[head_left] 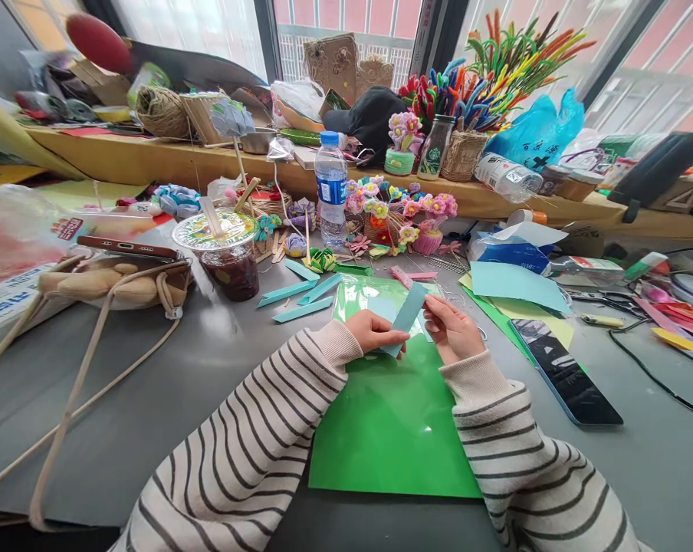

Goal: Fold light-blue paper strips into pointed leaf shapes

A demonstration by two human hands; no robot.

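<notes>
Between my two hands, above a shiny green sheet (392,429), is a light blue paper strip (411,308). My left hand (375,331) pinches its lower end between thumb and fingers. At the strip's upper right edge, my right hand (451,326) has its fingers closed on the paper. Part of another light blue piece lies on the sheet behind my hands. Several folded light blue strips (303,308) rest on the grey table to the left of the sheet.
A lidded cup of dark drink (230,264) and a phone on a bag (128,247) stand left. Behind are a water bottle (331,192) and yarn flowers (430,211). On the right lie a phone (565,376), light blue paper (516,287), scissors (611,300) and a black cable (657,387).
</notes>
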